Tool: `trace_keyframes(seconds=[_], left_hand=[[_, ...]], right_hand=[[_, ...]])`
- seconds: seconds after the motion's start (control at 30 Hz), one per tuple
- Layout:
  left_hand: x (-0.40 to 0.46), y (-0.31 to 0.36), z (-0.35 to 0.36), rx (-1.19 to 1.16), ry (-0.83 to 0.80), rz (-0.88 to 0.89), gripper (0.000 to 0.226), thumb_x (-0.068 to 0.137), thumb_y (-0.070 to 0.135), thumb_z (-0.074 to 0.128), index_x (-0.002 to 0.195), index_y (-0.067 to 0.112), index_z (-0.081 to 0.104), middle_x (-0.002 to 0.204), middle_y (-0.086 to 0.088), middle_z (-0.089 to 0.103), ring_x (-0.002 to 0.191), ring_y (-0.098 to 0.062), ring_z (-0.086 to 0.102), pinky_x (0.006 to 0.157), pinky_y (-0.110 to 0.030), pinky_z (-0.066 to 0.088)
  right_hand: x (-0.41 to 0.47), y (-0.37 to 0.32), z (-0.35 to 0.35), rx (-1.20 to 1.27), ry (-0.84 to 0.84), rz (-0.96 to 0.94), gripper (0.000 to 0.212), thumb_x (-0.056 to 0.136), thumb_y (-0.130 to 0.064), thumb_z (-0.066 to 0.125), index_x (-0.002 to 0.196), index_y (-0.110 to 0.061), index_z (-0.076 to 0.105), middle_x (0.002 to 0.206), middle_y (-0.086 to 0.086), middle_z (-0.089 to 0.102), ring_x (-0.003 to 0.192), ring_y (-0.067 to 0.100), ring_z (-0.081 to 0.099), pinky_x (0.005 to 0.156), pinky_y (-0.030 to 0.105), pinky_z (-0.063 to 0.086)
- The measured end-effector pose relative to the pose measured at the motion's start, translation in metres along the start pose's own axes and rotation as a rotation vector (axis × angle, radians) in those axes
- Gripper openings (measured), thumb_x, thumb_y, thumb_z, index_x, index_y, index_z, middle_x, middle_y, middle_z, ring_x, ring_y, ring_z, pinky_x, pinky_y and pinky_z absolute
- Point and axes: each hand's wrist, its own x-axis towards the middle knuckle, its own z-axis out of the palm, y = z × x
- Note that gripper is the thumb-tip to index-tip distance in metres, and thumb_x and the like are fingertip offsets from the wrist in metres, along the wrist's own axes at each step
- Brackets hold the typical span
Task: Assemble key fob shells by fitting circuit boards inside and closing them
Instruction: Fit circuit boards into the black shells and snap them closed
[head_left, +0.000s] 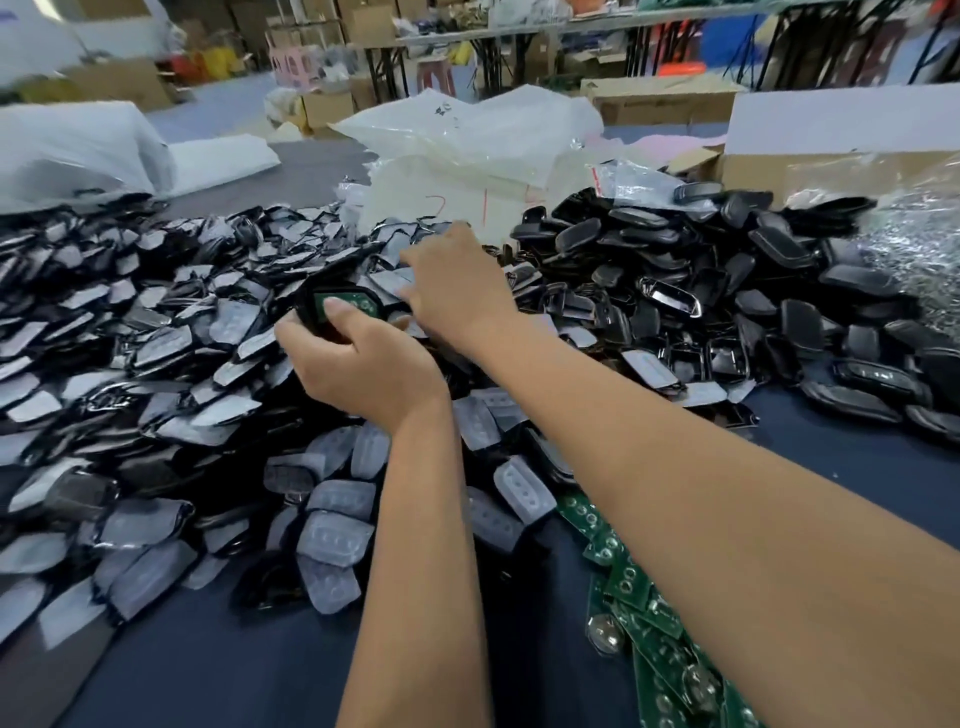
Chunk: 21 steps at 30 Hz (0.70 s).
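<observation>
Your left hand (358, 364) grips a black key fob shell (340, 306) from below, fingers curled round its edge and the thumb lying across a green circuit board (347, 303) seated in the open shell. You hold the shell lifted over the big heap of shell halves (156, 374) that spreads to the left of that hand, many of them with pale protective film.

Your right hand (457, 283) reaches past the held shell, just to its right and slightly beyond it, down onto the heap. Its fingers point away from you and are hidden behind the back of the hand, so you cannot tell whether they pinch a part or merely touch the pile.

Right of the held shell, well apart, a second mound of glossy black shell pieces (727, 291) lies on the dark table (234, 670). Nearer to you and to the right of the shell, beneath your right forearm, a run of loose green circuit boards (644, 618) lies on the table, some with round metal contacts. Beyond the shell sit crumpled clear plastic bags (467, 150), and farther right of these a cardboard box (831, 150). At the far right, past the black mound, lies a bag of small silvery parts (914, 244).
</observation>
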Motion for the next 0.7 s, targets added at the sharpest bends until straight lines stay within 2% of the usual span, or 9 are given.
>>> trace_keyframes(seconds=[0.1, 0.27, 0.37, 0.43, 0.47, 0.53, 0.6, 0.67, 0.7], left_hand=[[0.0, 0.002, 0.0, 0.013, 0.029, 0.016, 0.022, 0.098, 0.015, 0.053, 0.11, -0.002, 0.06, 0.097, -0.005, 0.064, 0.091, -0.036, 0.065, 0.084, -0.053, 0.055], [0.0, 0.003, -0.002, 0.021, 0.074, 0.039, 0.024, 0.097, 0.015, 0.054, 0.107, -0.005, 0.061, 0.095, -0.007, 0.066, 0.089, -0.03, 0.064, 0.084, -0.045, 0.052], [-0.005, 0.004, -0.001, 0.026, 0.059, 0.039, 0.026, 0.097, 0.017, 0.053, 0.109, -0.005, 0.061, 0.1, -0.01, 0.068, 0.092, -0.03, 0.065, 0.086, -0.047, 0.052], [-0.009, 0.004, 0.002, 0.028, 0.01, 0.032, 0.025, 0.097, 0.017, 0.055, 0.109, -0.002, 0.065, 0.099, -0.008, 0.069, 0.092, -0.029, 0.067, 0.085, -0.048, 0.055], [-0.014, 0.004, 0.005, 0.049, -0.049, 0.032, 0.024, 0.097, 0.018, 0.056, 0.108, -0.001, 0.067, 0.097, -0.007, 0.069, 0.091, -0.029, 0.068, 0.085, -0.048, 0.055], [-0.032, 0.003, 0.01, 0.116, -0.289, 0.034, 0.02, 0.098, 0.019, 0.059, 0.102, 0.002, 0.069, 0.089, -0.004, 0.069, 0.086, -0.029, 0.068, 0.083, -0.05, 0.055], [-0.062, 0.004, 0.013, 0.188, -0.671, 0.026, 0.01, 0.098, 0.02, 0.063, 0.104, 0.014, 0.069, 0.087, -0.003, 0.069, 0.083, -0.028, 0.069, 0.08, -0.049, 0.057], [-0.095, 0.002, 0.012, 0.267, -1.091, 0.062, 0.018, 0.097, 0.02, 0.066, 0.113, 0.027, 0.068, 0.085, 0.002, 0.067, 0.079, -0.016, 0.068, 0.073, -0.034, 0.055], [-0.111, 0.0, 0.011, 0.316, -1.26, 0.157, 0.023, 0.095, 0.018, 0.068, 0.115, 0.028, 0.07, 0.079, 0.007, 0.064, 0.075, -0.008, 0.063, 0.07, -0.025, 0.049]], right_hand=[[0.013, -0.014, 0.009, -0.083, -0.083, 0.041, 0.025, 0.103, -0.019, 0.051, 0.122, -0.011, 0.065, 0.126, 0.009, 0.068, 0.134, 0.031, 0.045, 0.101, 0.046, 0.045], [0.01, -0.025, 0.004, -0.096, 0.019, 0.025, 0.033, 0.099, -0.009, 0.045, 0.119, -0.016, 0.07, 0.126, 0.009, 0.068, 0.131, 0.031, 0.05, 0.104, 0.048, 0.042], [-0.006, -0.014, -0.008, -0.024, 0.096, 0.072, 0.024, 0.097, -0.006, 0.047, 0.106, -0.015, 0.068, 0.107, 0.008, 0.069, 0.122, 0.032, 0.053, 0.093, 0.044, 0.047], [-0.019, 0.005, -0.021, 0.124, 0.182, 0.18, 0.018, 0.1, -0.01, 0.049, 0.086, -0.015, 0.059, 0.086, 0.009, 0.06, 0.101, 0.033, 0.06, 0.074, 0.038, 0.045], [-0.027, 0.019, -0.029, 0.226, 0.213, 0.26, 0.023, 0.102, -0.014, 0.049, 0.079, -0.014, 0.053, 0.08, 0.008, 0.056, 0.089, 0.032, 0.059, 0.069, 0.035, 0.041], [-0.048, 0.053, -0.046, 0.393, 0.285, 0.437, 0.037, 0.103, -0.02, 0.047, 0.067, -0.013, 0.044, 0.07, 0.004, 0.053, 0.071, 0.025, 0.051, 0.063, 0.03, 0.035], [-0.08, 0.091, -0.062, 0.48, 0.378, 0.584, 0.044, 0.101, -0.019, 0.046, 0.058, -0.016, 0.035, 0.057, 0.001, 0.043, 0.054, 0.018, 0.039, 0.051, 0.027, 0.028], [-0.118, 0.124, -0.071, 0.584, 0.45, 0.685, 0.045, 0.101, -0.02, 0.046, 0.057, -0.01, 0.036, 0.056, 0.014, 0.044, 0.052, 0.02, 0.038, 0.052, 0.031, 0.027], [-0.138, 0.137, -0.074, 0.629, 0.476, 0.727, 0.047, 0.102, -0.023, 0.046, 0.061, -0.002, 0.041, 0.062, 0.022, 0.05, 0.056, 0.022, 0.041, 0.055, 0.033, 0.031]])
